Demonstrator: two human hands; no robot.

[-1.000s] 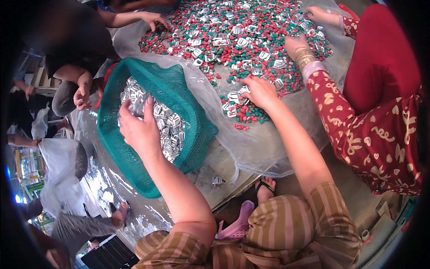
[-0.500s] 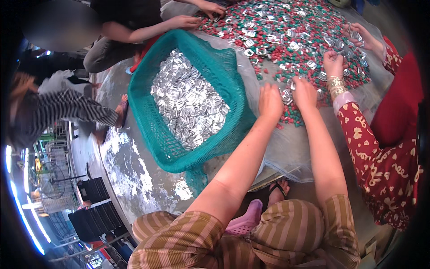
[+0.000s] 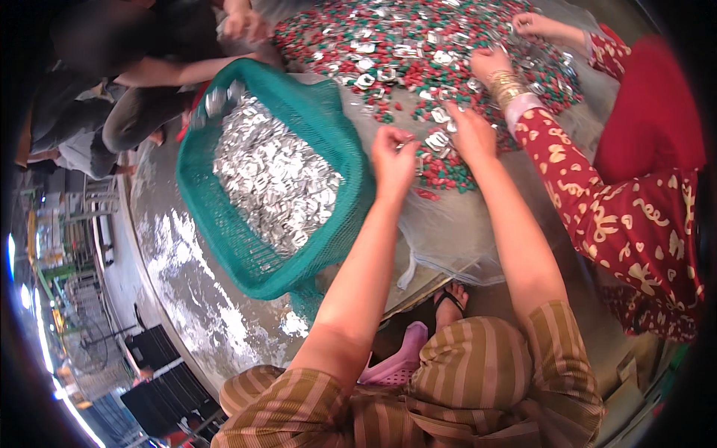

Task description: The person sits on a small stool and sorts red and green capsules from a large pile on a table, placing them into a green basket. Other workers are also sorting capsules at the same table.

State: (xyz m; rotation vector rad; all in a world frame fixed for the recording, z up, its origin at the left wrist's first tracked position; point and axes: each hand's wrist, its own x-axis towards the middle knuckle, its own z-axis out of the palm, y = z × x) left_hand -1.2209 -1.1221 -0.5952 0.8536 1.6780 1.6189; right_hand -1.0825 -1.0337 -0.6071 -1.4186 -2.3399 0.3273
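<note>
My left hand [image 3: 393, 163] is raised between the green netted basket [image 3: 272, 287] and the pile, its fingertips pinched around a small thing too blurred to name. My right hand [image 3: 474, 136] reaches over the pile's near edge, fingers stretched toward small flat silver metal pieces [image 3: 438, 140] with cut-out holes. Around these lie many small red and green bits [image 3: 442, 175]. Inside the basket is a heap of the same kind of silver pieces [image 3: 276, 172]. At the basket's far left rim, a few silver pieces [image 3: 224, 97] show as a blur.
On my right, a co-worker's hand [image 3: 491, 66] with gold bangles and their other hand [image 3: 534, 26] work at the pile. Another person's hand [image 3: 246, 24] is at the far left. A clear plastic sheet [image 3: 448, 231] lies under the pile on the wet grey surface [image 3: 187, 246].
My left hand has lifted off the pile and moved left toward the basket. My right hand has stayed at the pile. The view has shifted, and the far person's hand has left the pile.
</note>
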